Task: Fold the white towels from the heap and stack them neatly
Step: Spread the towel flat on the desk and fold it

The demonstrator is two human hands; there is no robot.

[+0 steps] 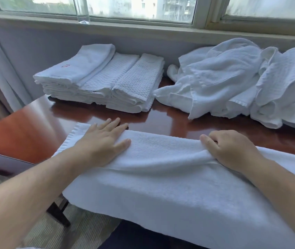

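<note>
The towel being worked on lies across the near edge of the counter, right in front of the person, its front part hanging over toward their lap. The left hand lies flat on its left end with the fingers straight and spread, pressing the cloth down. The right hand is curled over the raised fold on the right and grips a ridge of cloth, with the thumb lying along the top. At the back left of the counter sits the stack of folded towels in neat rows, and at the back right the heap of loose ones sprawls against the wall. From where I stand the towel looks thick, soft and limp. I'd judge it light but floppy, so it will sag and wrinkle wherever it isn't supported, and it may slide a little on that glossy counter. The sensible hold is at the hemmed edges and corners, one hand pinning while the other carries the fold across, then a flat palm to smooth it.
</note>
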